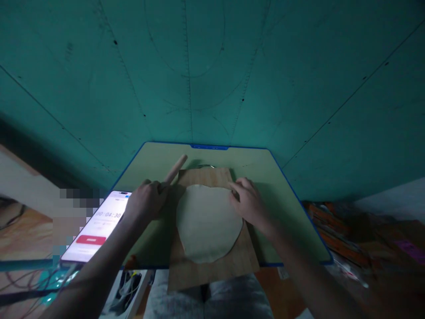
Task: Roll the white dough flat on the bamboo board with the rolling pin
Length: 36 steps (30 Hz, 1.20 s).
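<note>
A flat, roughly round sheet of pale dough [209, 223] lies on a wooden board [212, 274], whose near end sticks out past the table edge. My left hand [148, 197] is closed around a thin wooden rolling pin [175, 169], left of the board, with the pin's far end pointing up and to the right. At the upper right rim of the dough is my right hand [247, 199], its fingers curled in and pinching the edge. The fingertips there are partly hidden.
The small table [282, 190] has a blue rim and stands against a green wall [212, 66]. A lit phone [96, 226] with a timer is by my left forearm. A shiny metal piece [206, 166] shows behind the board. Boxes [335, 221] are on the right.
</note>
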Tool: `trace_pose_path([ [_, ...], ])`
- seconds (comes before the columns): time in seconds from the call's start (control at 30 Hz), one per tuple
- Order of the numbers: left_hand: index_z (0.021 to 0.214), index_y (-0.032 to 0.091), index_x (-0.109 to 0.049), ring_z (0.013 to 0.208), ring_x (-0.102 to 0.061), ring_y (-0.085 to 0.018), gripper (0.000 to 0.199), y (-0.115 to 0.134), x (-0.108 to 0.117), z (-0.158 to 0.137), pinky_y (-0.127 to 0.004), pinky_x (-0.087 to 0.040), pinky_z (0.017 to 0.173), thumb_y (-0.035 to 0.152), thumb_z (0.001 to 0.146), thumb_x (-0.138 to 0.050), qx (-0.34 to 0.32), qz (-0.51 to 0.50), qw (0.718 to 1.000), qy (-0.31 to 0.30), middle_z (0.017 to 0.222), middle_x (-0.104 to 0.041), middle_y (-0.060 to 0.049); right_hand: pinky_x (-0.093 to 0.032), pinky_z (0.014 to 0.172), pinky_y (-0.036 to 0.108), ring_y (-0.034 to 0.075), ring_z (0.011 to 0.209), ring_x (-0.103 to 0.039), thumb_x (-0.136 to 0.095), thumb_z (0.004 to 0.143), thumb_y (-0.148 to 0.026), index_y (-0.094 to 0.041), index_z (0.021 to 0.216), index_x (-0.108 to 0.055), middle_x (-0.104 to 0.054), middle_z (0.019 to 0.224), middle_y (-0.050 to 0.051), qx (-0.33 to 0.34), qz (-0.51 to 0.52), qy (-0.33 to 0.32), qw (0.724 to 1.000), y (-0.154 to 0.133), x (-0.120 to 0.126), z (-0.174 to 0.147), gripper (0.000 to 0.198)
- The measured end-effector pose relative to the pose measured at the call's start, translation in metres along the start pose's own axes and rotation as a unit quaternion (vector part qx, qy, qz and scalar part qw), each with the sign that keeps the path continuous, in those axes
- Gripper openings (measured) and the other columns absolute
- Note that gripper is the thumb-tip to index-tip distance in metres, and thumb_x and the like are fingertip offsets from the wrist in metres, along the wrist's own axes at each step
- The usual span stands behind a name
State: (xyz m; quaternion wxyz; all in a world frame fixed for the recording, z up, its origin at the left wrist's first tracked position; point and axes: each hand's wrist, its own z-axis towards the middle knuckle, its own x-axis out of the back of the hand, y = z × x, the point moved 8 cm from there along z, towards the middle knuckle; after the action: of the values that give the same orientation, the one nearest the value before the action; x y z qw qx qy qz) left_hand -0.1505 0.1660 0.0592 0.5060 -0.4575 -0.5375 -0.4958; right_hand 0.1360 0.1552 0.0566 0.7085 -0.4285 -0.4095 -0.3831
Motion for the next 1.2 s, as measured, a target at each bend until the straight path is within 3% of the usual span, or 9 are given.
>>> trace_pose_path([
  [0.17, 0.106, 0.016, -0.070, 0.085, -0.069, -0.030, 0.048, 0.006, -0.010, -0.005, -0.035, -0.049, 0.064, 0.046, 0.100, -0.033, 0.000, 0.043, 0.999, 0.002, 0.101, -0.070, -0.015, -0.046, 0.087, 0.036, 0.024, 0.096, -0.057, -0.058, 0.091, -0.017, -0.019, 0.094, -0.073, -0.063, 0.097, 0.009, 0.010, -0.027, -0.009, 1.000, -0.012, -0.010, 0.005, 0.016],
  [0.3, 0.116, 0.015, -0.068, 0.098, -0.064, -0.029, 0.037, 0.055, 0.005, -0.004, -0.039, -0.051, 0.082, 0.033, 0.099, -0.040, -0.145, 0.021, 0.984, 0.098, 0.105, -0.068, -0.015, -0.044, 0.081, 0.031, 0.021, 0.091, -0.058, -0.063, 0.088, -0.013, -0.020, 0.084, -0.068, -0.062, 0.092, 0.006, -0.005, 0.027, 0.006, 1.000, -0.008, -0.010, 0.006, 0.010],
  [0.4, 0.106, 0.015, -0.072, 0.098, -0.063, -0.027, 0.030, 0.097, -0.001, -0.003, -0.041, -0.050, 0.089, 0.024, 0.097, -0.044, -0.262, 0.009, 0.962, 0.072, 0.103, -0.069, -0.014, -0.042, 0.076, 0.029, 0.019, 0.086, -0.059, -0.065, 0.087, -0.009, -0.020, 0.081, -0.064, -0.063, 0.088, 0.004, -0.017, 0.049, -0.018, 0.999, -0.008, -0.011, 0.010, 0.012],
  [0.47, 0.096, 0.014, -0.073, 0.100, -0.063, -0.029, 0.029, 0.111, -0.007, -0.001, -0.043, -0.049, 0.088, 0.022, 0.096, -0.045, -0.279, 0.016, 0.959, 0.046, 0.104, -0.068, -0.015, -0.041, 0.072, 0.028, 0.018, 0.083, -0.059, -0.065, 0.088, -0.010, -0.020, 0.085, -0.065, -0.063, 0.086, 0.003, -0.035, 0.063, -0.041, 0.997, -0.008, -0.011, 0.013, 0.010],
  [0.63, 0.090, 0.013, -0.069, 0.101, -0.062, -0.032, 0.022, 0.116, -0.011, 0.000, -0.044, -0.048, 0.086, 0.023, 0.092, -0.050, -0.275, -0.023, 0.961, 0.021, 0.103, -0.067, -0.017, -0.040, 0.069, 0.028, 0.018, 0.080, -0.060, -0.068, 0.087, -0.015, -0.019, 0.082, -0.068, -0.064, 0.085, 0.004, -0.057, 0.066, -0.068, 0.994, -0.008, -0.014, 0.016, 0.007],
  [0.8, 0.103, 0.014, -0.068, 0.087, -0.066, -0.025, 0.021, 0.108, -0.013, 0.013, -0.036, -0.049, 0.078, 0.023, 0.090, -0.054, -0.264, -0.044, 0.963, 0.016, 0.091, -0.070, -0.010, -0.040, 0.071, 0.029, 0.019, 0.086, -0.060, -0.061, 0.090, -0.010, -0.020, 0.081, -0.066, -0.065, 0.091, 0.006, -0.027, 0.037, -0.040, 0.998, -0.013, -0.012, 0.016, 0.014],
  [0.9, 0.091, 0.016, -0.072, 0.089, -0.066, -0.026, 0.017, 0.108, -0.012, 0.019, -0.036, -0.049, 0.082, 0.025, 0.088, -0.057, -0.275, -0.045, 0.960, 0.016, 0.090, -0.070, -0.011, -0.038, 0.068, 0.028, 0.018, 0.082, -0.061, -0.056, 0.092, -0.009, -0.020, 0.085, -0.065, -0.068, 0.088, 0.004, -0.022, 0.052, -0.050, 0.997, -0.015, -0.012, 0.014, 0.017],
  [1.07, 0.091, 0.015, -0.071, 0.090, -0.067, -0.023, 0.021, 0.110, -0.009, 0.015, -0.034, -0.049, 0.083, 0.019, 0.091, -0.050, -0.282, -0.048, 0.958, 0.014, 0.094, -0.071, -0.011, -0.039, 0.068, 0.026, 0.017, 0.081, -0.062, -0.054, 0.094, -0.011, -0.020, 0.093, -0.067, -0.070, 0.090, 0.004, -0.058, 0.090, -0.069, 0.992, -0.013, -0.009, 0.012, 0.016],
  [1.2, 0.091, 0.015, -0.071, 0.082, -0.067, -0.022, 0.023, 0.113, -0.009, 0.011, -0.033, -0.050, 0.078, 0.018, 0.092, -0.048, -0.278, -0.046, 0.959, 0.006, 0.087, -0.072, -0.010, -0.042, 0.073, 0.029, 0.020, 0.087, -0.063, -0.059, 0.094, -0.018, -0.018, 0.087, -0.070, -0.068, 0.095, 0.008, -0.041, 0.029, -0.091, 0.995, -0.018, -0.011, 0.011, 0.013],
])
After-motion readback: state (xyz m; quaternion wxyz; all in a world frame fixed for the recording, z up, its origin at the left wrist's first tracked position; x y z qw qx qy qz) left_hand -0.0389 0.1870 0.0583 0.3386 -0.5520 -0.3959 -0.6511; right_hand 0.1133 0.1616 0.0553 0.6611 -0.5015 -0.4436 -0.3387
